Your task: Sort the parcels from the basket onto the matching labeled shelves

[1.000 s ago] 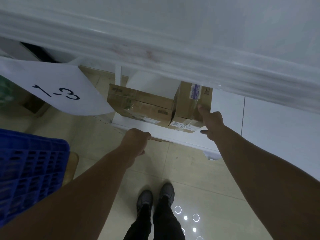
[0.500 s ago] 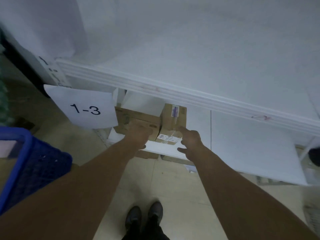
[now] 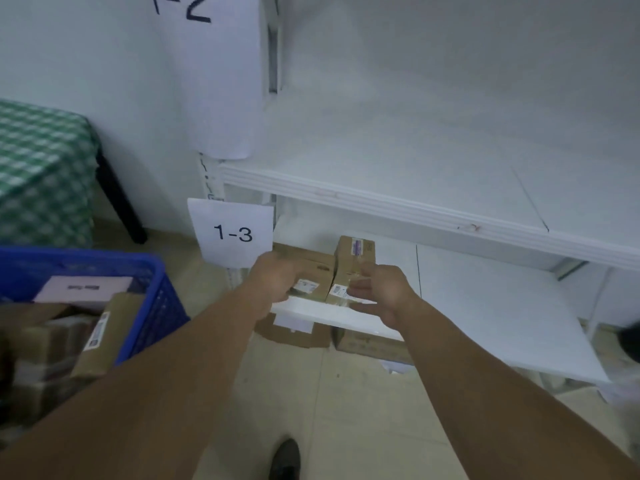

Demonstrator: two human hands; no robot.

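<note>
Two cardboard parcels stand side by side on the left end of the lower white shelf, beside the paper label "1-3". The wide flat parcel is on the left and the narrow upright parcel on the right. My left hand is curled against the front of the wide parcel. My right hand hovers with its fingers apart at the front right corner of the upright parcel, holding nothing. The blue basket at the left holds several more parcels, among them a long box.
An upper white shelf overhangs the lower one, next to a label "1-2". Two cardboard boxes lie on the floor under the lower shelf. A green checked cloth covers a table at the left. My shoe is on the tiled floor.
My head has lifted and drawn back, so the upper shelf and the basket's contents have come into view. Both hands have eased back towards the shelf's front edge; the parcels have stayed put.
</note>
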